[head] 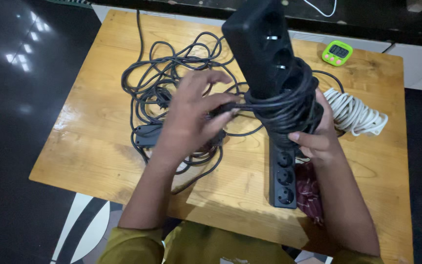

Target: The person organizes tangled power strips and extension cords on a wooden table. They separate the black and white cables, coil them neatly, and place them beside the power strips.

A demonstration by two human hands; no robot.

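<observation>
My right hand [317, 137] grips a black power strip [262, 46] held upright over the table, with black cable [284, 105] wound several times around its middle. My left hand [191, 115] pinches the loose run of that black cable just left of the wound bundle. A tangle of black cord [172, 68] lies on the wooden table [98, 127] behind my left hand. A second black power strip [283, 183] lies flat below the held one.
A coiled white cable [355, 115] rests to the right of the held strip. A green digital timer [337, 52] sits at the far right. A small black socket block [145, 136] lies under the tangle. Dark red patterned cloth [311, 193] sits near my right wrist.
</observation>
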